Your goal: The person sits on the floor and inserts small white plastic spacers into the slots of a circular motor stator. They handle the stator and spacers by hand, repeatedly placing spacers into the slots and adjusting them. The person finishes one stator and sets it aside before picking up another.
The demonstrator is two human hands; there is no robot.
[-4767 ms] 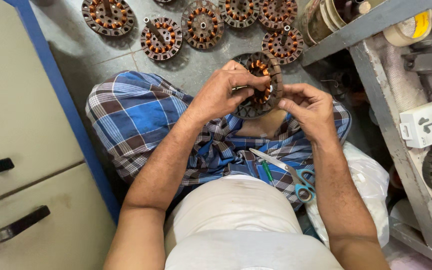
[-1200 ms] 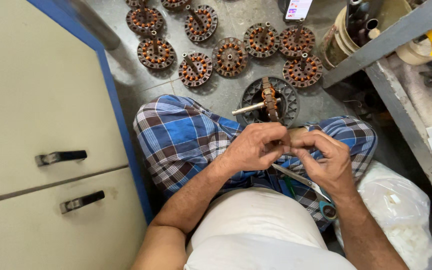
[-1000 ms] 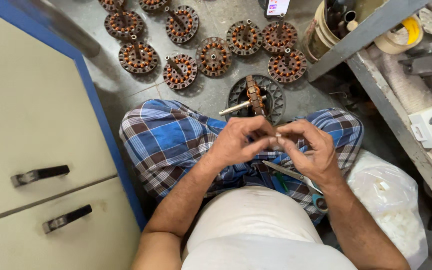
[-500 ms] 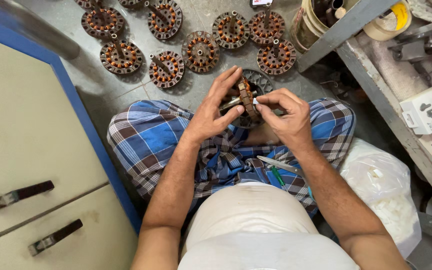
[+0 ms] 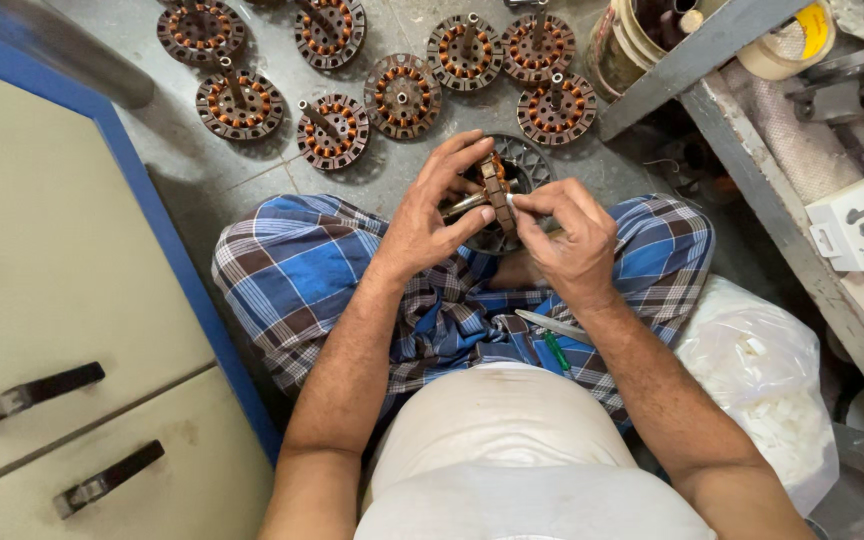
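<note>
I sit cross-legged on the floor in a blue checked cloth. My left hand (image 5: 430, 212) grips a round motor stator (image 5: 497, 190) with copper windings, held on edge by its metal shaft. My right hand (image 5: 574, 242) pinches a small white strip against the stator's rim. Beneath the hands, another dark round stator (image 5: 529, 162) lies on the floor.
Several wound stators (image 5: 402, 95) lie in rows on the grey floor ahead. A cream cabinet with a blue edge (image 5: 62, 300) stands at left. A metal shelf (image 5: 802, 240) is at right, with a white plastic bag (image 5: 762, 370) beside my leg. Scissors (image 5: 552, 335) rest on my lap.
The view has shifted slightly. Both hands hold the stator a little higher than before, over the stator on the floor, with the right fingers still working at its rim.
</note>
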